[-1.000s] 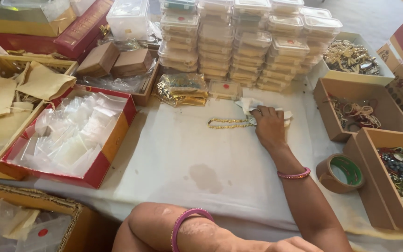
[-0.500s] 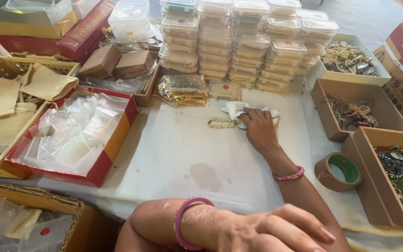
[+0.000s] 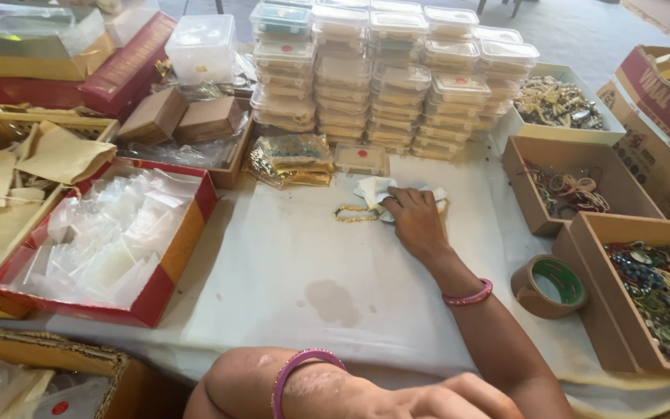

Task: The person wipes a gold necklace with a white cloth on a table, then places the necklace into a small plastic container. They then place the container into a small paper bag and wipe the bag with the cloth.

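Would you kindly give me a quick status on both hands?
Right hand flat on white cloth, touching gold chain. Left hand idle at bottom edge. Tape roll alongside.

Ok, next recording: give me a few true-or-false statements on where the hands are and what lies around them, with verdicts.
1. The right hand rests on a white cloth beside a gold chain. True.
2. The left hand holds the roll of brown tape. False: the tape lies on the table by the cardboard boxes, and the left hand is at the bottom edge, holding nothing visible.
3. The red tray holds small clear plastic bags. True.
4. The stacked clear plastic boxes stand nearer the person than the chain. False: they stand behind it, farther away.
5. Both wrists wear pink bangles. True.
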